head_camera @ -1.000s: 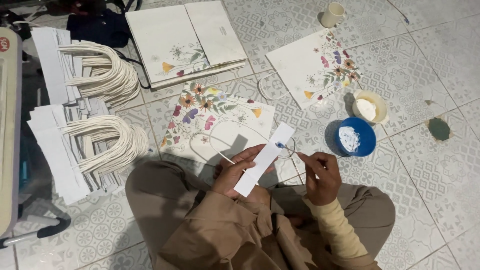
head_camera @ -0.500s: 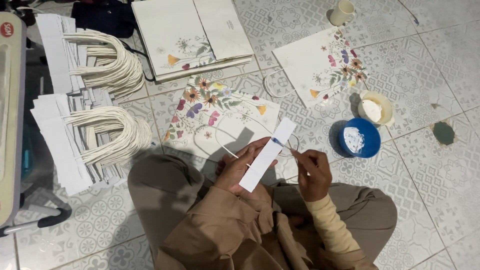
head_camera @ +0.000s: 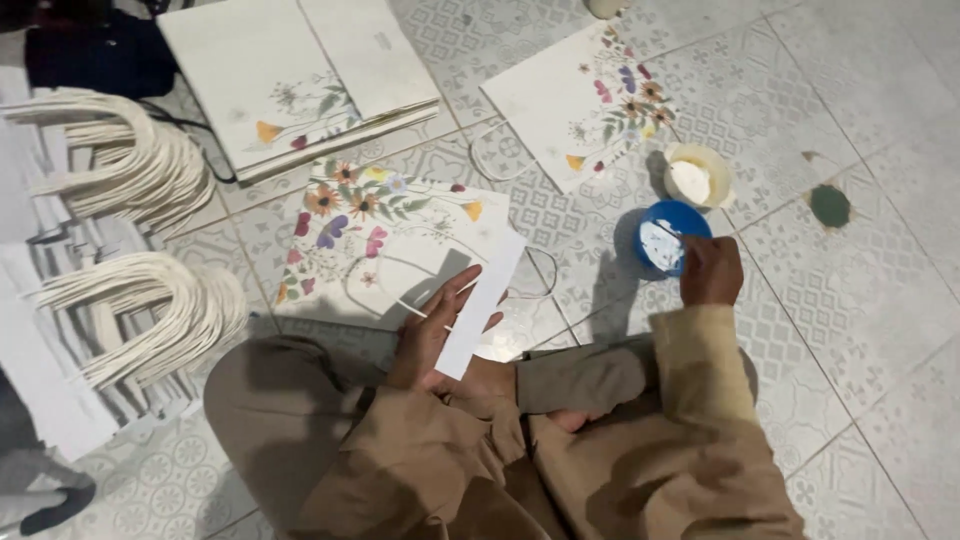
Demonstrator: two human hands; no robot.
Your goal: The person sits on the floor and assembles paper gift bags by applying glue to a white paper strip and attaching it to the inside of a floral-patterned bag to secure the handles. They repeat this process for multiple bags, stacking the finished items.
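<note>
Head view: left hand (head_camera: 432,335) grip pinching white paper strip (head_camera: 482,303); right hand (head_camera: 711,270) grip closed, at blue bowl (head_camera: 672,236) holding white paste.

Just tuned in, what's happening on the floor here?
A person sits on the tiled floor. The left hand holds a white paper strip over the lap. The right hand reaches to a blue lid with white paste in it, beside a small cream tub. A flowered paper bag lies flat in front, more bags sit beyond, and stacks of cord handles lie to the left.
</note>
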